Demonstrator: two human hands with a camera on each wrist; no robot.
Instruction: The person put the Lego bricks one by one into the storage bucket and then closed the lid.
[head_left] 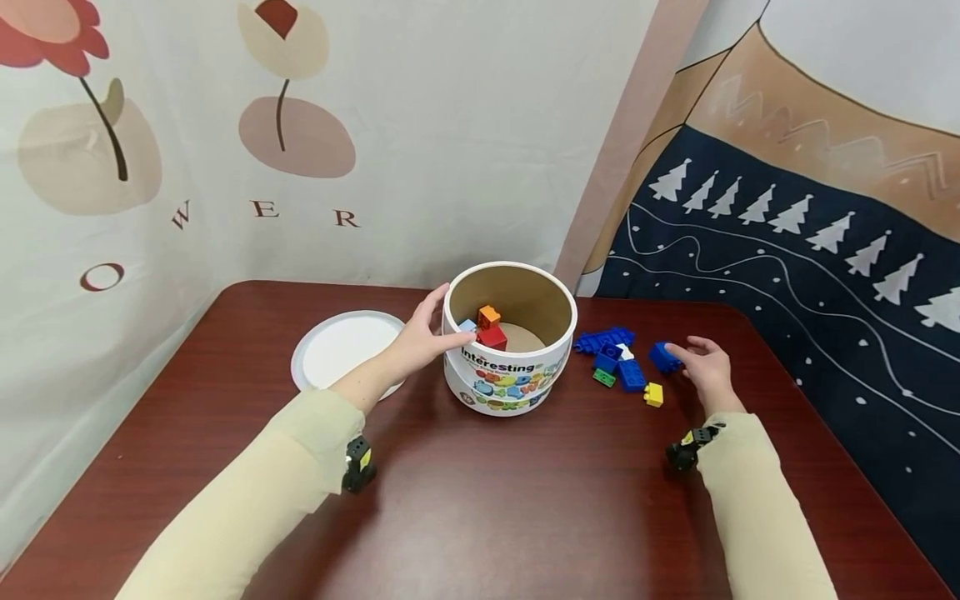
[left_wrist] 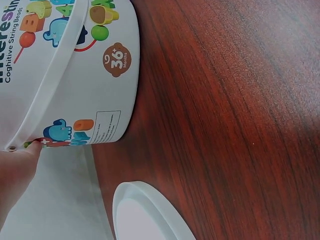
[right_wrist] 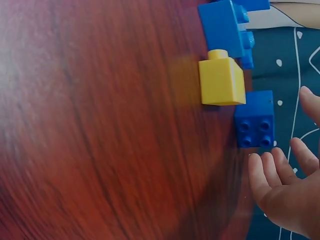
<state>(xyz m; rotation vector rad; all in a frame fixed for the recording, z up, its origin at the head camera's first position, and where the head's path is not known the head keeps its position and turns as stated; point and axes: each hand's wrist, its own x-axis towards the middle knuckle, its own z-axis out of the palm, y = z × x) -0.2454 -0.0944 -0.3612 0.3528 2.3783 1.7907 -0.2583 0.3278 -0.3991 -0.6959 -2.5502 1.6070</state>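
Note:
A white bucket (head_left: 501, 392) with printed toy pictures stands upright with its top uncovered. My left hand (head_left: 431, 333) rests against its left side at the rim, thumb toward the front and fingers spread. Inside lie an orange block (head_left: 488, 317), a red block (head_left: 492, 337) and a light blue block (head_left: 467, 325). My right hand (head_left: 705, 367) is beside a blue block (head_left: 663, 357), with thumb and fingers apart; in the right wrist view the fingertips (right_wrist: 255, 160) stand just short of this studded block (right_wrist: 255, 120).
Left of the bucket lies a round white lid (head_left: 341, 346). Between bucket and right hand are several blue blocks (head_left: 632, 376), a green block (head_left: 603, 377), a white piece (head_left: 626, 352) and a yellow block (head_left: 653, 395). Printed cloths hang behind the brown table (head_left: 510, 500).

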